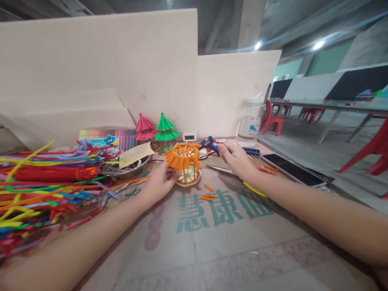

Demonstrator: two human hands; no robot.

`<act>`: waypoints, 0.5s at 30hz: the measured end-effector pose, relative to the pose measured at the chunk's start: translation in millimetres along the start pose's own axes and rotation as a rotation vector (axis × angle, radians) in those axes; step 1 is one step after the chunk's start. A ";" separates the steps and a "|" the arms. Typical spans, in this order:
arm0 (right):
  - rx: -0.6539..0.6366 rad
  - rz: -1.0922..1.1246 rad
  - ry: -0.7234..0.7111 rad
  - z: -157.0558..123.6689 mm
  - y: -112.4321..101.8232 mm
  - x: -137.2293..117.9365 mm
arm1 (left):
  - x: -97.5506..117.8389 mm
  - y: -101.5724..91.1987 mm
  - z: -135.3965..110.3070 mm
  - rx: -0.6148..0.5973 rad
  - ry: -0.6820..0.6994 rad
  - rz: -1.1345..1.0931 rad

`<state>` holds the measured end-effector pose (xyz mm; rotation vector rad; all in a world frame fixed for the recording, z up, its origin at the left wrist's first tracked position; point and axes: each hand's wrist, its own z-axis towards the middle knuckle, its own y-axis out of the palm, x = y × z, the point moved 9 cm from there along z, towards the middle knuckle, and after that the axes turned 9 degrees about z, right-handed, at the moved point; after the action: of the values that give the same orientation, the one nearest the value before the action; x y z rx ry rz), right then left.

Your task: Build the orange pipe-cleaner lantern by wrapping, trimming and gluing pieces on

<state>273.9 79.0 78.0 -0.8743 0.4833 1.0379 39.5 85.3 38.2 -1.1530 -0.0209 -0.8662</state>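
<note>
An orange pipe-cleaner pavilion frame (pixel 184 161) stands on a small round base in the middle of the cardboard-covered table (pixel 218 242). My left hand (pixel 159 182) is closed on its left side, fingers touching the orange posts. My right hand (pixel 235 159) hovers just right of it, fingers curled near a blue glue gun (pixel 209 144); whether it grips anything is not clear. Short orange cut pieces (pixel 207 193) lie in front of the frame.
A big heap of coloured pipe cleaners (pixel 45 182) fills the left. Pink (pixel 144 128) and green (pixel 165 130) finished pavilions stand behind, by a small digital clock (pixel 189 137). A phone (pixel 292 169) lies right, near a water jug (pixel 250 123). Cardboard walls rise behind.
</note>
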 end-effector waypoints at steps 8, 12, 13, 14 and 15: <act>-0.080 -0.163 0.065 11.6 0.7 33.0 | -9.5 2.1 -0.3 -0.026 -0.083 0.041; -0.070 -0.230 0.078 14.0 -4.0 46.1 | -10.9 2.3 -1.1 -0.023 -0.097 0.058; -0.084 -0.255 0.072 13.9 -3.5 47.8 | -10.5 1.5 -1.2 -0.016 -0.098 0.063; -0.105 -0.278 0.063 13.3 -2.1 49.0 | -9.7 0.4 -1.3 -0.007 -0.097 0.067; -0.130 -0.297 0.054 12.2 0.2 49.8 | -8.7 -0.8 -1.4 0.001 -0.095 0.071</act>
<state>295.5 115.7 49.4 -1.0571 0.3215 0.7809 32.5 89.2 34.5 -1.1865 -0.0585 -0.7481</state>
